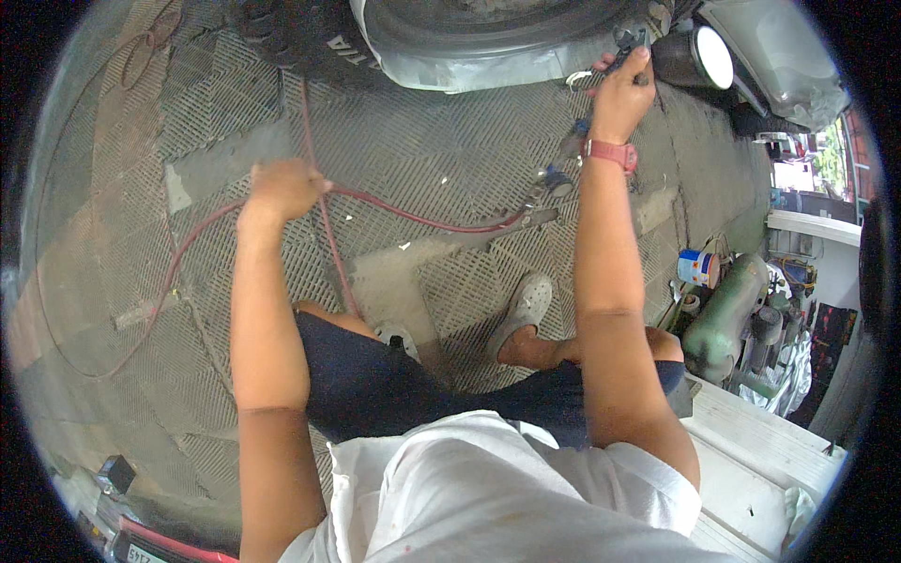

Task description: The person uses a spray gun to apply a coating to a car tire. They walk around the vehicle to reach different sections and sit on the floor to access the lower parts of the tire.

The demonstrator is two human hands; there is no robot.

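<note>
My left hand (pixel 286 190) is closed round a thin red hose (pixel 432 223) above the floor, with lengths of it trailing to both sides. Raised at the far right, my right hand (pixel 623 101) is wrapped round a dark spray gun (pixel 627 49). Beside the gun is a dark cylinder with a white round end (pixel 709 58); I cannot tell whether it is attached. The hose runs right to a metal fitting with a round gauge-like piece (pixel 556 184), below my right wrist. Ahead curves a large dark vehicle part (pixel 497 28), edged with silvery sheeting (pixel 422 75).
Ribbed matting (pixel 469 122) covers the floor, and a second red hose length (pixel 328 244) crosses it. On the right stand a blue-and-white can (pixel 696 268), a green tank (pixel 727 314) and a white slatted surface (pixel 751 460). A grey panel (pixel 779 56) is at upper right.
</note>
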